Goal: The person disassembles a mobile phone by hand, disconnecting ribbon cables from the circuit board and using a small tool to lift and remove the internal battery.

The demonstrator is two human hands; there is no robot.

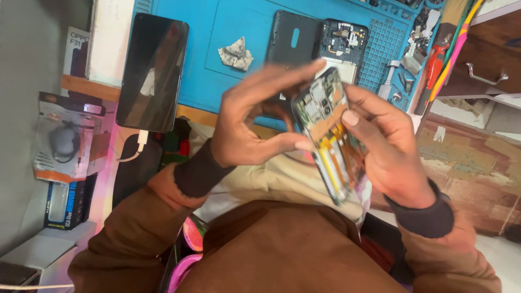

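Observation:
An opened smartphone with its back removed shows a green circuit board and yellow-orange flex cables. Both hands hold it tilted above my lap. My left hand pinches its left edge between thumb and forefinger, near the top of the board. My right hand cradles the phone from the right, thumb pressed on the board's upper right. The phone's lower end is blurred.
A blue work mat lies ahead. On it sit a black back cover, another opened phone, a crumpled grey scrap, and small tools. A dark phone on a white cable lies left. Boxes stack far left.

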